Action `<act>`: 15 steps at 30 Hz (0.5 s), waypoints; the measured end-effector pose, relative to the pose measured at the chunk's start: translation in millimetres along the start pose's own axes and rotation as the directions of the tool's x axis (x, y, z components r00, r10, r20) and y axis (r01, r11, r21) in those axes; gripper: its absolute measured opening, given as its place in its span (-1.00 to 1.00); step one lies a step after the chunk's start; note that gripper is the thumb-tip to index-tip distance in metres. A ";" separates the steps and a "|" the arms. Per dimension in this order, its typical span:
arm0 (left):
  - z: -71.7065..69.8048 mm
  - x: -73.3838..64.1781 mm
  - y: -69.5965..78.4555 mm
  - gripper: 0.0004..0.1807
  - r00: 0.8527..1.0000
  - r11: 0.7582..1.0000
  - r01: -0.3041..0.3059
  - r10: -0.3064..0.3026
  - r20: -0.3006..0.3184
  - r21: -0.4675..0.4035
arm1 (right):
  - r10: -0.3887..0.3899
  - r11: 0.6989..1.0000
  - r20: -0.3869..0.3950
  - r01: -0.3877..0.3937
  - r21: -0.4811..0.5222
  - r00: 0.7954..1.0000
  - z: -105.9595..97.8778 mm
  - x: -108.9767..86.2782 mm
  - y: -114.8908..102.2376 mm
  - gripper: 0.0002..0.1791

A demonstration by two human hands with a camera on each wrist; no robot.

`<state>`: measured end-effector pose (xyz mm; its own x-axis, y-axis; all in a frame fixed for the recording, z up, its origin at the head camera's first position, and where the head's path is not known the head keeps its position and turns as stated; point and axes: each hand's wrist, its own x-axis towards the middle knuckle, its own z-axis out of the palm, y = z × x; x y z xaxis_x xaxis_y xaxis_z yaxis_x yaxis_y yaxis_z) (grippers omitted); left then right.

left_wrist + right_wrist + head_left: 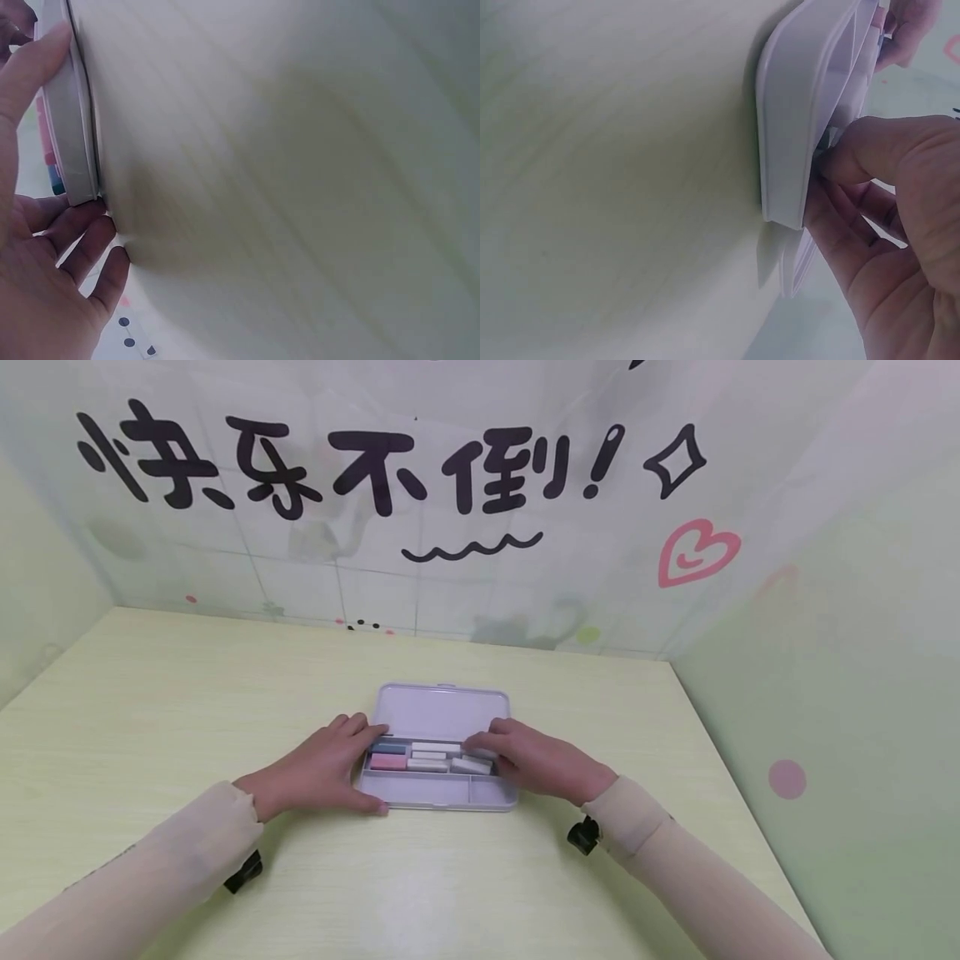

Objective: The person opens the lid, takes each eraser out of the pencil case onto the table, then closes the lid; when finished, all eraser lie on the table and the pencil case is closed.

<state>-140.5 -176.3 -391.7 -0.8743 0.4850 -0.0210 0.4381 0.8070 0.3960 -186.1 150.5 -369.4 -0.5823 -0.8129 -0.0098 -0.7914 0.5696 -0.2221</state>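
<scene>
A pale lilac pencil case (pixel 420 789) lies on the table with its lid folded back. Its rear compartment holds several small eraser-like blocks: a blue one (pixel 390 748), a pink one (pixel 388 762), and white ones, including a tilted white block (pixel 471 766) at the right. The left hand (pixel 318 768) grips the case's left end, thumb at the front corner and fingers round the back. At the right end, the right hand (pixel 543 762) reaches into the rear compartment and pinches a small block, mostly hidden by the fingertips. In the right wrist view, the thumb (pixel 855 154) presses beside the case's wall.
The front compartment has a divider (pixel 470 789) near its right end. The lid (pixel 442 710) lies toward the back wall. Printed sheeting (pixel 375 585) closes off the back of the table (pixel 187 693), and panels rise on both sides. Black wrist straps show under both sleeves.
</scene>
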 end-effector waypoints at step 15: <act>0.3 0.6 0.5 0.21 1.000 1.000 0.006 -0.006 0.004 -0.004 | 0.232 0.859 -0.124 -0.143 0.492 0.965 2.3 -8.5 33.9 -0.48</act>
<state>-140.7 -175.5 -391.7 -0.8760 0.4816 -0.0270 0.4321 0.8085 0.3995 -207.5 176.4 -379.0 -0.7686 -0.6370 0.0599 -0.5046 0.5459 -0.6689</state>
